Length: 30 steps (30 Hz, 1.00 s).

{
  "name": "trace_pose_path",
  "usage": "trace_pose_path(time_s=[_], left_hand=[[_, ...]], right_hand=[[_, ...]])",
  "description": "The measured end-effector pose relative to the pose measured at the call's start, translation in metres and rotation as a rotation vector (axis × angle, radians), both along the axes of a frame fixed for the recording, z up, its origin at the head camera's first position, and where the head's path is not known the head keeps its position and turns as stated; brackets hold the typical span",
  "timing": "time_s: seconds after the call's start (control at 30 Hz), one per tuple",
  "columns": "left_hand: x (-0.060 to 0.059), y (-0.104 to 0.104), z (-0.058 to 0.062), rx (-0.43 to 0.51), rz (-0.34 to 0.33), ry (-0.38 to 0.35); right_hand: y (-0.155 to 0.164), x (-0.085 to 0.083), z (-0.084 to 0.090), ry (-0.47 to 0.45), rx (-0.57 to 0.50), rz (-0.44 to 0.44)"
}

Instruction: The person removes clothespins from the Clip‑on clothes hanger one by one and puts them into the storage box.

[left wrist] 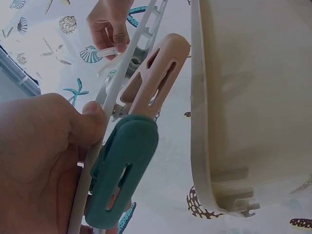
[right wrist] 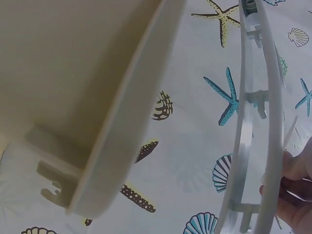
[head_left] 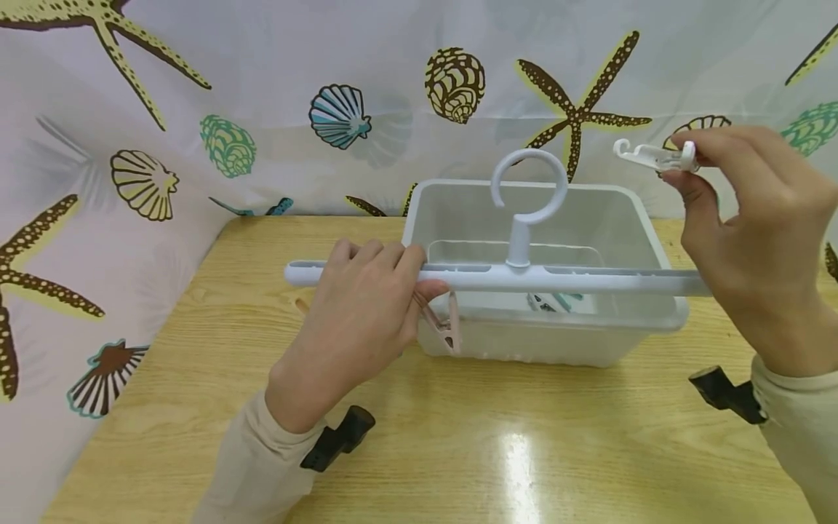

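A white clothes hanger bar [head_left: 602, 281] with a ring-shaped hook [head_left: 561, 191] stretches over the front of the bin. My left hand [head_left: 353, 327] grips it near its left end. From the bar by that hand hang a pink clothespin [left wrist: 168, 63] and a teal clothespin [left wrist: 124, 170], clearest in the left wrist view. Above the bar's right end, my right hand [head_left: 766, 211] pinches a white clothespin [head_left: 655, 156] with a small hooked end between thumb and fingers. In the right wrist view, slots and small crosspieces show along the bar.
A pale plastic bin [head_left: 524, 342] stands on the wooden table [head_left: 419, 444], with a few clothespins [head_left: 553, 302] on its floor. Behind hangs a white curtain [head_left: 275, 65] printed with shells and starfish. Wrist cameras [head_left: 337, 440] sit on both sleeves.
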<state>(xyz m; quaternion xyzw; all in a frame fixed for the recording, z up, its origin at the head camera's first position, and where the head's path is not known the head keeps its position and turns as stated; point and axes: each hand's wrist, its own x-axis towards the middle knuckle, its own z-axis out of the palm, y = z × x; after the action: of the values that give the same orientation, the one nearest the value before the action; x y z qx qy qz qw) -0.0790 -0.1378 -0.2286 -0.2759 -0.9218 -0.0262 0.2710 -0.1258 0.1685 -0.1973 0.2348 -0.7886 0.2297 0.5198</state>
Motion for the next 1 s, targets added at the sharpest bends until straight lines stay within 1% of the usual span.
trace_pose_path(time_s=[0.07, 0.37, 1.0], left_hand=[[0.0002, 0.0, -0.0003, 0.001, -0.001, 0.001], [0.0016, -0.0012, -0.0012, -0.004, 0.012, -0.004], [0.0012, -0.0005, -0.0001, -0.001, 0.008, 0.003]], right_hand=[[-0.0003, -0.0007, -0.0007, -0.006, -0.01, 0.002], [-0.003, -0.0009, -0.0031, -0.07, 0.04, -0.002], [-0.0031, -0.0056, -0.0028, -0.142, 0.12, 0.003]])
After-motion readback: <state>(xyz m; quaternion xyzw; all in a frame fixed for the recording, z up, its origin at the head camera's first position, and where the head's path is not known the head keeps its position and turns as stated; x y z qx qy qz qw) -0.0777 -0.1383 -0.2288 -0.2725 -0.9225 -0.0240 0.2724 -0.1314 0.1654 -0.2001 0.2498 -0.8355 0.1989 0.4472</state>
